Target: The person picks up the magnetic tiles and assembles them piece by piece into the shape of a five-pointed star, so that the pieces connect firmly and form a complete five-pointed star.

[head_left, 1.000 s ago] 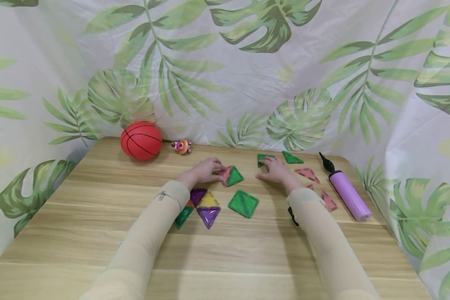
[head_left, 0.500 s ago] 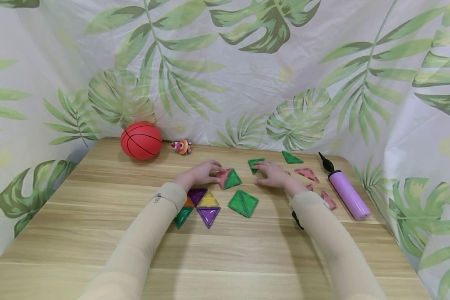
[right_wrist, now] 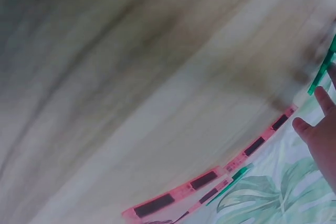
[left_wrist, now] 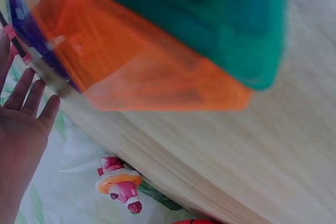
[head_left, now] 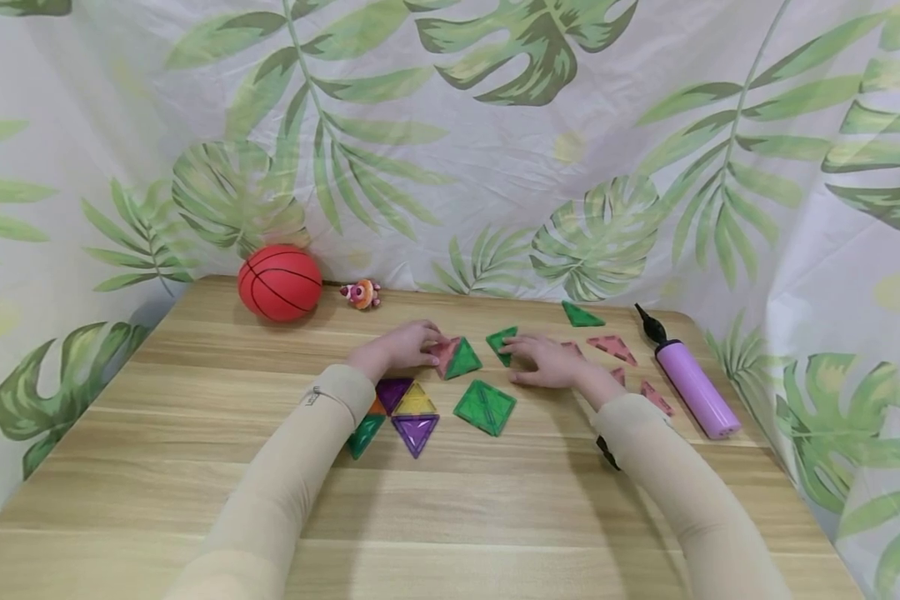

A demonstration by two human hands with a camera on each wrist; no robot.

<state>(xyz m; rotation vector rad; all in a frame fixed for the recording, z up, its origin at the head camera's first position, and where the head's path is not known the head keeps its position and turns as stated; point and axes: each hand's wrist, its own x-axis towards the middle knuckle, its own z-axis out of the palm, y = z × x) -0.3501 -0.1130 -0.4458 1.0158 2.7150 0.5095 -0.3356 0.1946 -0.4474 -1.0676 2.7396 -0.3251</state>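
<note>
— Leftward and a little nearer, that's how the loose green triangle has slid since the earlier frame, turning as it went, the right hand along with it.
— What lies closest to the person?
— On the surface, a purple triangle with its tip towards the person, a yellow triangle just beyond; to their right, a green square made of two triangles.
— And the hands?
— Left hand: fingers fairly straight and spread, touching the red half of a red-and-green pair. Right hand: fingers resting on the loose triangle, thumb apart from them; no pinch that I can make out.
— So which way does that triangle lie?
— Just left of the right hand, the nearer of the two, between its fingertips and the pair's green half. Its long edge seems to face those fingers, which cover part of it.
— Containers?
— None that I see. Farthest back are a back green triangle and a red ball.
</note>
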